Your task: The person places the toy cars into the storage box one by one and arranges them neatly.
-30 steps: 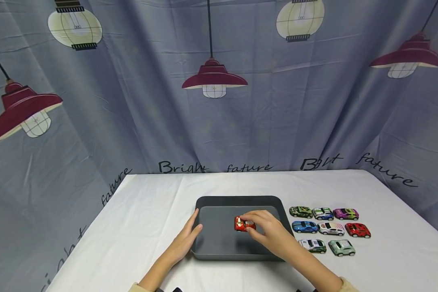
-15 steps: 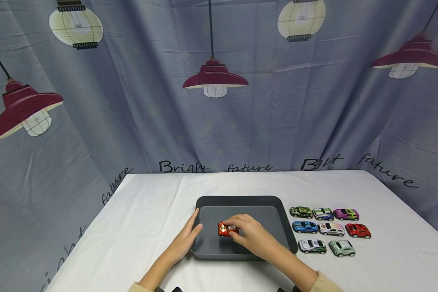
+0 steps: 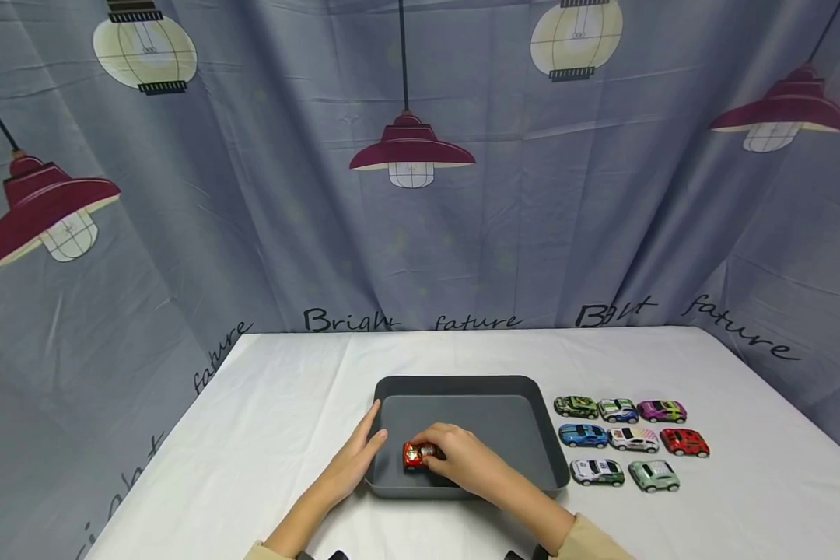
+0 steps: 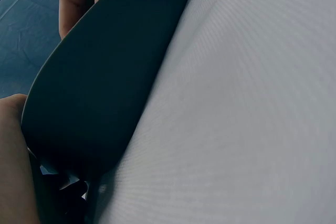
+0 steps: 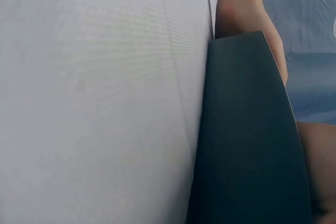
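A dark grey tray (image 3: 462,384) lies on the white table. Inside it, near the front left corner, my right hand (image 3: 455,460) pinches a small red toy car (image 3: 414,455). My left hand (image 3: 353,459) rests with straight fingers against the tray's left wall. The left wrist view shows the tray's outer wall (image 4: 105,87) close up beside the white cloth (image 4: 247,103), with the right hand's fingers behind it. The right wrist view shows the tray wall (image 5: 247,140) and the left hand (image 5: 247,9) past it; the car is hidden in both wrist views.
Several toy cars stand in rows right of the tray, among them a green one (image 3: 576,406), a blue one (image 3: 583,435) and a red one (image 3: 684,442). A grey curtain printed with lamps (image 3: 411,152) hangs behind the table.
My right hand has carried the red car leftward and toward me across the tray, from its middle to the front left corner. The left hand has stayed at the tray's wall.
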Available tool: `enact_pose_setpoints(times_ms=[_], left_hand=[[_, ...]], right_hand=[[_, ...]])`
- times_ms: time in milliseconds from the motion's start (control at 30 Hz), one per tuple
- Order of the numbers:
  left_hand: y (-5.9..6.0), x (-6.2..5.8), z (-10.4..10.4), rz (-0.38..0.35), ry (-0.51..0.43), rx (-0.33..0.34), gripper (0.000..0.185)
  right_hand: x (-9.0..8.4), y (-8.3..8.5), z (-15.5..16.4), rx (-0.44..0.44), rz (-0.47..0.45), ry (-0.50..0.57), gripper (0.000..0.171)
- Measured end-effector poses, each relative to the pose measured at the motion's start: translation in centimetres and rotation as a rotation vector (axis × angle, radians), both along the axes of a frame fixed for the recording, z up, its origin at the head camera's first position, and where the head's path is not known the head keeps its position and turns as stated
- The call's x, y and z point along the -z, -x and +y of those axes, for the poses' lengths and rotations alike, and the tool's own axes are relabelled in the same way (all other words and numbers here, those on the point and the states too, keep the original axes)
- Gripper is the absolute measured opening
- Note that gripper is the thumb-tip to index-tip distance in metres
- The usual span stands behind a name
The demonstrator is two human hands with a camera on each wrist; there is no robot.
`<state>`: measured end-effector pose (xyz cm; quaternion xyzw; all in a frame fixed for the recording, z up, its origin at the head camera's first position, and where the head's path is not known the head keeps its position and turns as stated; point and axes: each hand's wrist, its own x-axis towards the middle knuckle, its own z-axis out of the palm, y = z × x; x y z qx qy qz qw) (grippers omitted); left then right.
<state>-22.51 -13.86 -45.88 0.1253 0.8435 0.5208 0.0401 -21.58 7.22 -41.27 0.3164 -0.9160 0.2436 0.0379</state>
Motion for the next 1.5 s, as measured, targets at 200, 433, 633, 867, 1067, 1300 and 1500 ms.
enact_pose_setpoints(times_ms=[200, 433, 633, 867, 1067, 1300, 1500], left_hand=[[-0.2, -0.4, 0.0, -0.003, -0.008, 0.002, 0.058], [-0.2, -0.3, 0.1, -0.004, 0.003, -0.002, 0.058], [-0.2, -0.1, 0.0, -0.012, 0.006, 0.000, 0.059], [0.0, 0.2, 0.0, -0.019, 0.003, 0.009, 0.059], [-0.1, 0.3, 0.0, -0.010, 0.001, 0.010, 0.059], [0.0, 0.3, 0.0, -0.005, -0.008, 0.010, 0.059], [0.0, 0.2, 0.0, -0.004, 0.004, 0.007, 0.059]], right_hand=[[0.2, 0.1, -0.4, -0.019, -0.021, -0.023, 0.023], [0.4, 0.2, -0.8, -0.053, -0.038, -0.032, 0.023], [0.3, 0.2, -0.9, -0.054, -0.051, -0.062, 0.024], [0.0, -0.1, -1.0, -0.018, -0.062, -0.100, 0.025], [-0.1, -0.3, -0.8, -0.006, -0.082, -0.116, 0.028], [-0.2, -0.4, -0.2, -0.010, -0.019, -0.133, 0.031], [-0.3, -0.6, 0.2, -0.006, 0.032, -0.121, 0.029]])
